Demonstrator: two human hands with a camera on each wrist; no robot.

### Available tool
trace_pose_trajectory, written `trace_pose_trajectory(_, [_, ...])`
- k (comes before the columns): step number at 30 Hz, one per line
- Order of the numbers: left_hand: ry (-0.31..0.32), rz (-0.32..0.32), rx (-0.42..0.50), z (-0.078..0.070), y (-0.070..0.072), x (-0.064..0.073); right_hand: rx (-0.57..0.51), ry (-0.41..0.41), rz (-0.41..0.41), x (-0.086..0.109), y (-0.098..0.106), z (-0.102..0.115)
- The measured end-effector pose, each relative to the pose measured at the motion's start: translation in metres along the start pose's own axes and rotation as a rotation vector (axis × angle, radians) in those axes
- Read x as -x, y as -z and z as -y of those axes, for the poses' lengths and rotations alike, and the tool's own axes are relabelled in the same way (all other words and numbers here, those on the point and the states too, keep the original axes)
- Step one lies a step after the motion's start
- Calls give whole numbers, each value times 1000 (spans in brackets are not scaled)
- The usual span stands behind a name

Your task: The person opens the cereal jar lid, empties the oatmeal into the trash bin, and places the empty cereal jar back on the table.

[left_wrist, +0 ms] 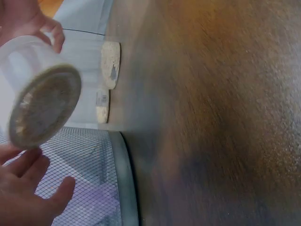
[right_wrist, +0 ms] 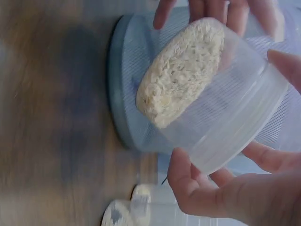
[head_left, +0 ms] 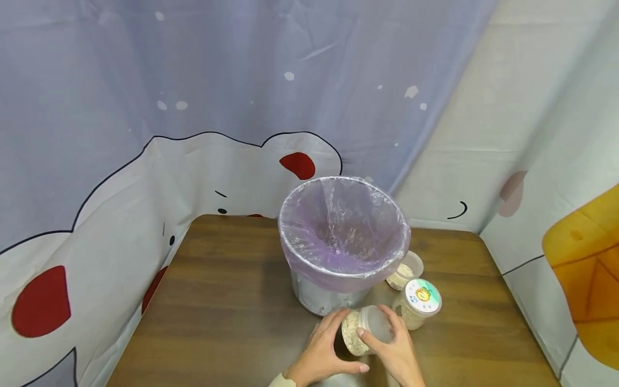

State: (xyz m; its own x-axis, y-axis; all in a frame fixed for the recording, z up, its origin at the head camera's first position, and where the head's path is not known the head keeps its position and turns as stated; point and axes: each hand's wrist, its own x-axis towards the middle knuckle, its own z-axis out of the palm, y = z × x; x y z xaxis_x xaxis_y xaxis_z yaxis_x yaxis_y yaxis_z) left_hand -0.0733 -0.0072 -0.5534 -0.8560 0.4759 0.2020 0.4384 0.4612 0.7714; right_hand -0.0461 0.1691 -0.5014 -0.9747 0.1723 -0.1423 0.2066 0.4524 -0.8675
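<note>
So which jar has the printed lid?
The front table jar, beside the right hand: green-and-white lid. No print shows on the held jar or the rear jar.

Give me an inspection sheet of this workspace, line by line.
Surface: brown wood-grain table.
Job's things: clear plastic jar of pale flakes, held tilted before a mesh wastebasket with a purple liner; to the right, a jar with a printed lid label and, behind it, another flake jar, partly hidden.
Clutter: nothing seen.
Hands: right hand grips the tilted jar; left hand touches it with fingers, thumb apart.
Cables: nothing seen.
Surroundings: cartoon-printed curtain.
</note>
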Motion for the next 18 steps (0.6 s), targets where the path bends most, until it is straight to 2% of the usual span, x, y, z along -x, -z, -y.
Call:
trace_pose_trajectory(2, [-16, -45, -37, 0, 1, 0, -31, 8, 6, 1, -2, 3])
trace_pose_trajectory(6, [-39, -78, -23, 1, 1, 0, -60, 22, 48, 3, -3, 8])
trace_pose_trajectory(13, [-106, -141, -5, 0, 2, -1, -81, 174, 114, 2, -8, 9])
trace_pose_trajectory(18, [-165, -215, -72, -1, 4, -3, -108, 211, 110, 1, -15, 12])
